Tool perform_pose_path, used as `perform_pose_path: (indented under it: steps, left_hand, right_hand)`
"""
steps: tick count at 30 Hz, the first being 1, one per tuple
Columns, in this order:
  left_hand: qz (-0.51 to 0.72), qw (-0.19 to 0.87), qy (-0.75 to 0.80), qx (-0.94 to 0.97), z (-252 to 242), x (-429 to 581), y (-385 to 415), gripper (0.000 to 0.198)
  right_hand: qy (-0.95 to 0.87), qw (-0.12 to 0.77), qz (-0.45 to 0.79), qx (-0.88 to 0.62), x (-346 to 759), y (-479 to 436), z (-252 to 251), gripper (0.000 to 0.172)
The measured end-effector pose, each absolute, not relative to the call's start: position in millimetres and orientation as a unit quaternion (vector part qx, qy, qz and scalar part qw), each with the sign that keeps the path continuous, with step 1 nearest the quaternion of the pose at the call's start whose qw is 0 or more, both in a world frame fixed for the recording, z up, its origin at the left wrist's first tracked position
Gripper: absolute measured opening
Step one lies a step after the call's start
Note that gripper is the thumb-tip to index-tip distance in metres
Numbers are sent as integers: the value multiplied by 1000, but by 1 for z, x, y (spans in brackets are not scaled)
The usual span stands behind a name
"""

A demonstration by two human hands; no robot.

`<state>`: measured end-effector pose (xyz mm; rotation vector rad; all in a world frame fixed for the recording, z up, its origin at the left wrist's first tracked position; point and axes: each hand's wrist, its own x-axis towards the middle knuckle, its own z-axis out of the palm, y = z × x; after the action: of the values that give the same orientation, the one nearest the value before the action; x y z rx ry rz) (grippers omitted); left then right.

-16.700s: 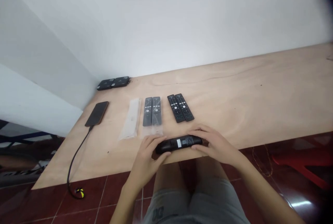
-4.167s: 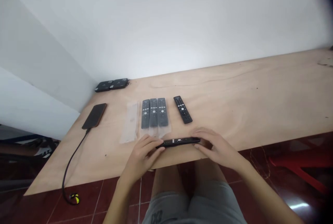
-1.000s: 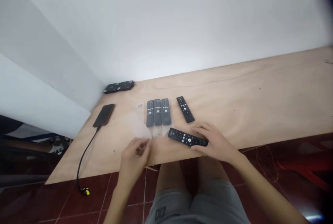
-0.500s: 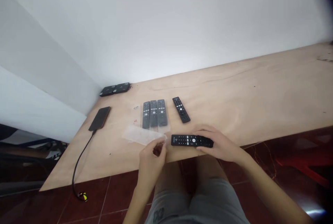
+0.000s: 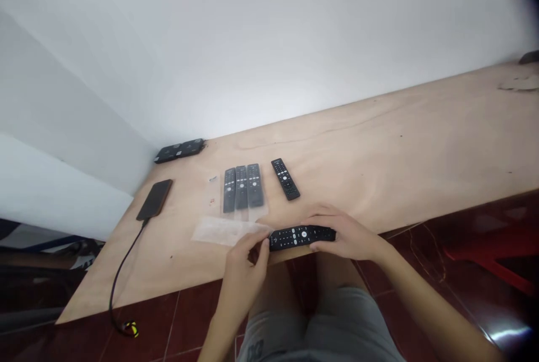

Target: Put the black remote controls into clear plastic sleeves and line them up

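My right hand [image 5: 347, 237] grips a black TV remote [image 5: 301, 237] lying sideways, buttons up, at the table's front edge. My left hand [image 5: 244, 269] pinches the end of a clear plastic sleeve [image 5: 225, 231], and its fingers sit against the remote's left end. Farther back stand several sleeved grey-black remotes [image 5: 241, 188] side by side. A bare black remote [image 5: 285, 179] lies to their right, beyond my right hand.
The plywood table [image 5: 379, 182] meets white walls at the back and left. A black phone [image 5: 154, 200] trails a cable over the front edge, and black boxes [image 5: 179, 151] sit in the corner. A red stool [image 5: 484, 255] stands on the tiled floor at right.
My left hand has moved right, carrying the sleeve until its end meets the remote's left end. The remote now lies more level in my right hand. The whole view has shifted slightly.
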<state>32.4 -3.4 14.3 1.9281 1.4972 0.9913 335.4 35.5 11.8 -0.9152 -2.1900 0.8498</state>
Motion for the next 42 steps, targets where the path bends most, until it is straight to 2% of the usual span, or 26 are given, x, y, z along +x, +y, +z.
perform_pose_path:
  steps: [5,8,12,18,24,30,36,42]
  left_hand:
    - [219,169,489,827,33,9,-2,41]
    - [184,123,451,865,40,-5,10,42]
    - [191,132,390,891,40,-14,29,38]
    - [243,173,370,880,31,-12,40,55]
    - [284,177,351,875,26,-1,42,37]
    - [217,219,393,866,40,-13,32,69]
    - [234,212,383,868,35,-17,28,57]
    - [241,202,377,871,31,3,33,58]
  right_hand:
    - [-830,289,310,-364,332,36,12,47]
    - [-830,279,304,-376,328,37,12,47]
    - [-827,263,308,-389,324,36,15,52]
    - [-817,261,333,-392,317,36,20,51]
    - [-821,272,350,-360,303,43,23,59]
    - [-819,264,355,-364,306,44,18,51]
    - [-828,256,349,-357,298,44,20,52]
    - [-826,271,347,-352,282,45,17,56]
